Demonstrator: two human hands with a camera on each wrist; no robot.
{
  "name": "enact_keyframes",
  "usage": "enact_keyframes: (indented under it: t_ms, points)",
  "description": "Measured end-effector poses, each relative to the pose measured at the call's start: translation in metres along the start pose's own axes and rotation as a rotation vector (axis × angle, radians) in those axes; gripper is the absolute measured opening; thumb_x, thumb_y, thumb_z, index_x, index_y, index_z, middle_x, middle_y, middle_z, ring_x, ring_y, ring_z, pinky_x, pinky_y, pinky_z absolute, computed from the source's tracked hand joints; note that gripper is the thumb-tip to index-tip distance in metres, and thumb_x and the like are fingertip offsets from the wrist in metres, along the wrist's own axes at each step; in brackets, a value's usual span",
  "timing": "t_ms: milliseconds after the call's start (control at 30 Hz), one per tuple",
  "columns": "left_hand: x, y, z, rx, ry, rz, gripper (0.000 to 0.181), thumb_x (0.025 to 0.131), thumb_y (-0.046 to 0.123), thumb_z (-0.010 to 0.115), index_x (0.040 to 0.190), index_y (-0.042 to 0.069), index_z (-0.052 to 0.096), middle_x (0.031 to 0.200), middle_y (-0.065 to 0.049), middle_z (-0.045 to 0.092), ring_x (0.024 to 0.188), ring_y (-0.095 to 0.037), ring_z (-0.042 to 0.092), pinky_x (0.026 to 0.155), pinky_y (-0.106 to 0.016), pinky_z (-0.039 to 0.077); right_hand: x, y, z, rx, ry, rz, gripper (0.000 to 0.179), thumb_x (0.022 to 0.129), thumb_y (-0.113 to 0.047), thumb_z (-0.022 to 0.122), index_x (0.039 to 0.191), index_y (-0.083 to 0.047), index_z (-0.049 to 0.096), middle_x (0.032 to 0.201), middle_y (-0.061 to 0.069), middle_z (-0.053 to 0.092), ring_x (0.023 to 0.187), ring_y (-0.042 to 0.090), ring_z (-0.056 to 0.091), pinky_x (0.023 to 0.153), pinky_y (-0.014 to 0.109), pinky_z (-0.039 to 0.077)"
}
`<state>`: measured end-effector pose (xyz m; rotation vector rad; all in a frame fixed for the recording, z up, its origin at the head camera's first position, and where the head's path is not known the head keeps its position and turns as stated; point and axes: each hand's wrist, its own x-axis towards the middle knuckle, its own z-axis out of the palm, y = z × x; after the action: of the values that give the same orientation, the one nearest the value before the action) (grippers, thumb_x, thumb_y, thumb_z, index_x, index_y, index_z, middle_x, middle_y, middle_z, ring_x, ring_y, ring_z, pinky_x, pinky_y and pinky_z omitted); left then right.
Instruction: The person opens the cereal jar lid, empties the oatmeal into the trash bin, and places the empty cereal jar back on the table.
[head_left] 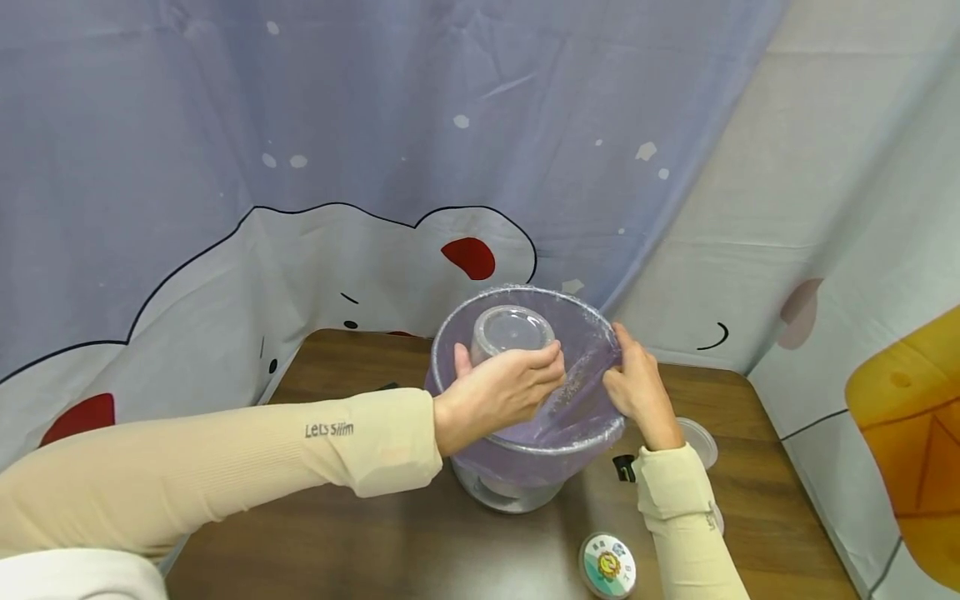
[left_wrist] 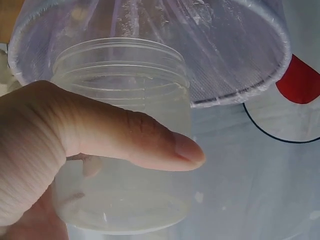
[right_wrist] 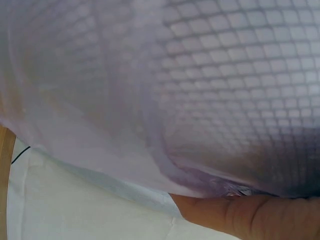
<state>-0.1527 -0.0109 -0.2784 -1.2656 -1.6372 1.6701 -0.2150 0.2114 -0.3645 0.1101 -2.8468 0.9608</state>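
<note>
A clear plastic jar point(head_left: 504, 323) is in my left hand point(head_left: 506, 392), its thumb on one side and its fingers round the other. The jar is tipped with its base up, and its threaded mouth point(left_wrist: 120, 52) faces the bin. Below it stands a mesh bin point(right_wrist: 240, 60) lined with a thin purple bag point(head_left: 517, 471) folded over the rim. My right hand point(head_left: 641, 396) pinches the bag and rim at the right side, thumb inside. Some pale brown bits point(head_left: 570, 387) show on the bag's inner wall.
A round lid point(head_left: 608, 567) with a green and white label lies on the wooden table point(head_left: 337, 533) in front of the bin. Behind my right wrist are a clear lid point(head_left: 699, 442) and a small black object point(head_left: 624, 467). A printed curtain point(head_left: 375, 125) hangs behind.
</note>
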Motion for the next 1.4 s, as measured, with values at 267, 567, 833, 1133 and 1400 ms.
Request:
enact_keyframes:
  t_ms: [267, 567, 833, 1133, 1400]
  points:
    - [-0.003, -0.003, 0.0, -0.025, 0.041, -0.051, 0.102, 0.037, -0.008, 0.083, 0.128, 0.022, 0.047, 0.132, -0.004, 0.043, 0.123, -0.03, 0.03, 0.105, -0.043, 0.02, 0.0, 0.0, -0.001, 0.0, 0.004, -0.005, 0.075, 0.069, 0.004, 0.038, 0.143, 0.0, 0.024, 0.132, 0.035, 0.038, 0.122, 0.048, 0.035, 0.1, 0.056, 0.031]
    - [-0.014, -0.006, 0.007, -0.131, 0.102, -0.158, 0.091, 0.04, -0.011, 0.077, 0.123, 0.014, 0.05, 0.124, -0.009, 0.046, 0.119, -0.031, 0.036, 0.103, -0.041, 0.024, 0.0, 0.002, 0.001, 0.006, -0.002, -0.001, 0.075, 0.07, 0.003, 0.038, 0.144, -0.003, 0.023, 0.132, 0.035, 0.038, 0.122, 0.049, 0.036, 0.1, 0.057, 0.031]
    - [-0.02, -0.001, 0.014, -0.193, 0.171, -0.222, 0.05, 0.075, 0.003, 0.06, 0.123, 0.009, 0.05, 0.121, -0.012, 0.047, 0.113, -0.03, 0.039, 0.103, -0.04, 0.026, 0.0, 0.001, 0.001, 0.015, -0.006, 0.002, 0.075, 0.07, 0.003, 0.038, 0.143, -0.001, 0.022, 0.133, 0.034, 0.037, 0.123, 0.048, 0.035, 0.101, 0.056, 0.031]
    - [-0.019, 0.008, 0.015, -0.265, 0.26, -0.345, 0.034, 0.089, 0.009, 0.044, 0.122, 0.004, 0.051, 0.119, -0.016, 0.048, 0.112, -0.032, 0.042, 0.105, -0.039, 0.026, 0.0, 0.003, 0.001, 0.024, 0.0, 0.003, 0.075, 0.07, 0.004, 0.038, 0.144, -0.001, 0.022, 0.135, 0.032, 0.036, 0.124, 0.047, 0.035, 0.102, 0.055, 0.03]
    - [-0.017, 0.023, 0.02, -0.348, 0.327, -0.5, 0.029, 0.086, 0.007, 0.047, 0.113, -0.001, 0.053, 0.108, -0.016, 0.051, 0.099, -0.03, 0.047, 0.097, -0.037, 0.036, -0.001, 0.002, 0.002, 0.02, 0.008, -0.01, 0.075, 0.07, 0.004, 0.037, 0.143, 0.0, 0.023, 0.134, 0.032, 0.038, 0.124, 0.046, 0.035, 0.102, 0.055, 0.029]
